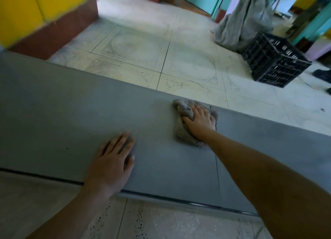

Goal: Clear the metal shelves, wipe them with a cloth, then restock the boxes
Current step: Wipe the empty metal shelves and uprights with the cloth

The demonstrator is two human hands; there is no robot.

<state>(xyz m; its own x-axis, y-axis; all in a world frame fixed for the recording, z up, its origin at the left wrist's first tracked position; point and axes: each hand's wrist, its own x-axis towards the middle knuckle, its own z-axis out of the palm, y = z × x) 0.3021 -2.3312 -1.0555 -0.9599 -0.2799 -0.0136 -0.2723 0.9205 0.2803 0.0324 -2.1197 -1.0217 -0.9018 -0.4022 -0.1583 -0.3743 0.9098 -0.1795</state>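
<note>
A bare grey metal shelf [62, 113] runs across the view from left to right, with no boxes on it. My right hand [198, 120] presses flat on a crumpled grey cloth [182, 133] near the shelf's far edge, fingers spread over it. My left hand [112, 156] rests palm down on the shelf closer to me, fingers straight and holding nothing. A seam [216, 160] crosses the shelf just right of the cloth.
Beyond the shelf lies a pale tiled floor [143, 47]. A black plastic crate [274, 59] stands at the right, with a grey draped cloth [245, 18] behind it. A yellow wall with a brown base [44, 32] sits at the far left. Dark shoes [322, 73] show at the right edge.
</note>
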